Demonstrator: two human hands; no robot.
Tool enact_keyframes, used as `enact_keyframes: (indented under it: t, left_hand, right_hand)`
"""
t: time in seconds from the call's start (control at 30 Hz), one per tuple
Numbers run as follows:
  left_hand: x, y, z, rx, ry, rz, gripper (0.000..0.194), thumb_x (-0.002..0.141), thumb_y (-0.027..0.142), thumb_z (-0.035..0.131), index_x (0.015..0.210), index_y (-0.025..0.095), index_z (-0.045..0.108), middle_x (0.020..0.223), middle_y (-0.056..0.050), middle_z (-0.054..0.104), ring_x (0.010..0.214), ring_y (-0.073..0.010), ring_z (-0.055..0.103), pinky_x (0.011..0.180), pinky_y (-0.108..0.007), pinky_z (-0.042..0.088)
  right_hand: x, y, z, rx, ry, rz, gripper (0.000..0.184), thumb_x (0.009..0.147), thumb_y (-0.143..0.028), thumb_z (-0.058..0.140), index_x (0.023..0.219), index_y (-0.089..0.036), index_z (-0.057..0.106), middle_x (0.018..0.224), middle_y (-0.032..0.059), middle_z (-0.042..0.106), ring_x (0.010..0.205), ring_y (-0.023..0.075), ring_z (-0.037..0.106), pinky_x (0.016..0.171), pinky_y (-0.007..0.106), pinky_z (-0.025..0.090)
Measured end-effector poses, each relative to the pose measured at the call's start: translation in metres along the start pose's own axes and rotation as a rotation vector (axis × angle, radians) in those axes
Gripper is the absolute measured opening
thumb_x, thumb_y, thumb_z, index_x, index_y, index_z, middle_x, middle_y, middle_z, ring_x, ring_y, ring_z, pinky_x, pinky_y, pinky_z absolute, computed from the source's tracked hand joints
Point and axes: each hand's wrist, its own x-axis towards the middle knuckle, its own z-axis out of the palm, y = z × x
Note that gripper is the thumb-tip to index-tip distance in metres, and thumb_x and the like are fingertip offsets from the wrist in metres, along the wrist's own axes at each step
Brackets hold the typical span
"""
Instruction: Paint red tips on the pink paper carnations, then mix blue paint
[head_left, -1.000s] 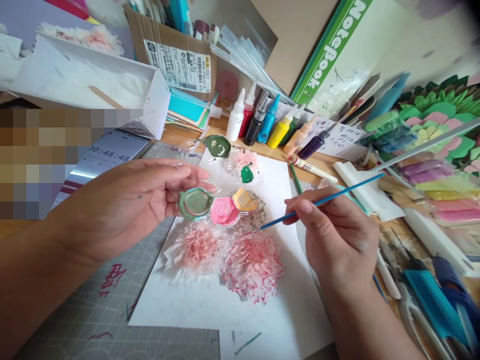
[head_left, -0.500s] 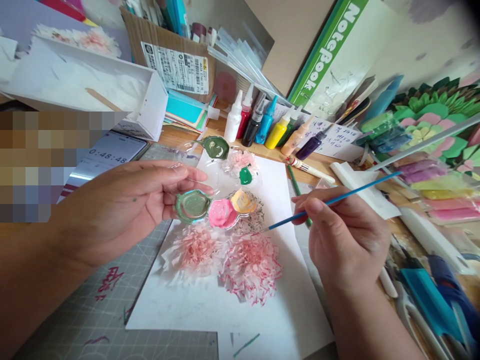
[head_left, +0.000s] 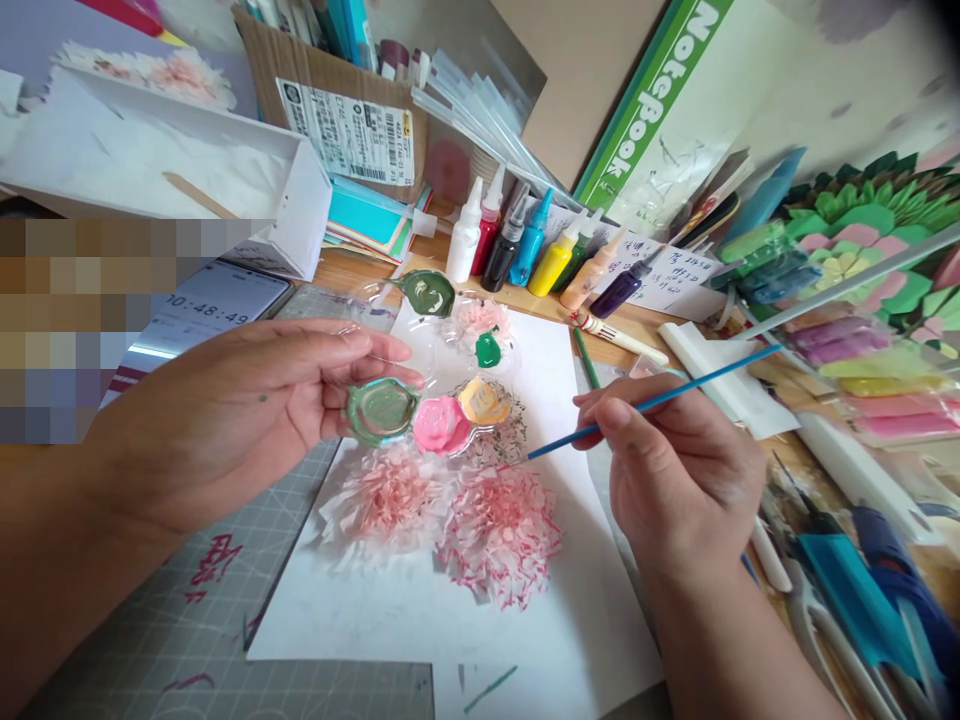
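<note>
My left hand (head_left: pixel 322 375) grips the left edge of a clear paint palette (head_left: pixel 384 408), its wells holding dark green, bright green, pink and yellowish paint. Between the fingers of my right hand (head_left: pixel 667 465) is a thin blue paintbrush (head_left: pixel 705 380), slanting down to the left. The brush tip hovers just right of the palette, above a paper flower with red-pink petal edges (head_left: pixel 499 535). To its left sits a paler pink and white paper flower (head_left: pixel 386 500). Both flowers rest on a white sheet (head_left: pixel 360 620). Part of another pink flower (head_left: pixel 484 320) shows through the palette.
Several paint bottles (head_left: pixel 551 255) stand in a row behind the sheet. A phone (head_left: pixel 202 320) and a white box (head_left: pixel 292 200) are at left. Scissors and tools (head_left: pixel 840 600) lie at right, and a grey cutting mat (head_left: pixel 172 640) is underneath.
My right hand and the paintbrush have shifted slightly left. The palette stays in my left hand, almost unmoved; the whole view has drifted a little.
</note>
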Motion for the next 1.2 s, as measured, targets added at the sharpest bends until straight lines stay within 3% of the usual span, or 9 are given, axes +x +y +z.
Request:
enact_keyframes:
  t: [0.33, 0.5, 0.7, 1.2]
  left_hand:
    - [-0.0007, 0.001, 0.0009, 0.01, -0.016, 0.02, 0.021, 0.061, 0.028, 0.076, 0.077, 0.014, 0.081, 0.084, -0.013, 0.077, 0.071, -0.0241, 0.068, 0.053, -0.03, 0.057]
    - [-0.0015, 0.0004, 0.001, -0.004, -0.012, 0.016, 0.02, 0.064, 0.028, 0.076, 0.078, 0.014, 0.081, 0.081, -0.013, 0.077, 0.07, -0.0249, 0.068, 0.054, -0.033, 0.058]
    - [-0.0022, -0.0001, 0.0009, -0.008, -0.022, -0.003, 0.019, 0.067, 0.026, 0.074, 0.08, 0.014, 0.08, 0.085, -0.013, 0.077, 0.074, -0.0254, 0.069, 0.055, -0.031, 0.057]
    - [-0.003, 0.001, -0.0013, 0.01, -0.017, -0.014, 0.021, 0.066, 0.027, 0.076, 0.083, 0.015, 0.08, 0.087, -0.013, 0.077, 0.075, -0.0248, 0.069, 0.056, -0.03, 0.056]
  right_hand:
    - [-0.0008, 0.0016, -0.0017, -0.026, 0.022, -0.012, 0.016, 0.092, -0.026, 0.067, 0.076, -0.023, 0.069, 0.064, -0.0027, 0.067, 0.062, 0.0141, 0.061, 0.056, 0.028, 0.045]
    - [-0.0022, 0.0002, -0.0023, -0.069, -0.048, 0.009, 0.015, 0.092, -0.023, 0.066, 0.078, -0.022, 0.069, 0.067, -0.0025, 0.068, 0.064, 0.0131, 0.063, 0.056, 0.027, 0.045]
    - [-0.0004, -0.0023, 0.0008, -0.042, 0.017, -0.048, 0.016, 0.092, -0.025, 0.067, 0.075, -0.023, 0.069, 0.061, -0.0028, 0.066, 0.061, 0.0145, 0.063, 0.062, 0.031, 0.047]
    - [-0.0013, -0.0038, -0.0019, -0.07, -0.017, -0.055, 0.015, 0.09, -0.022, 0.067, 0.075, -0.022, 0.068, 0.063, -0.0017, 0.064, 0.069, 0.0157, 0.064, 0.056, 0.029, 0.042]
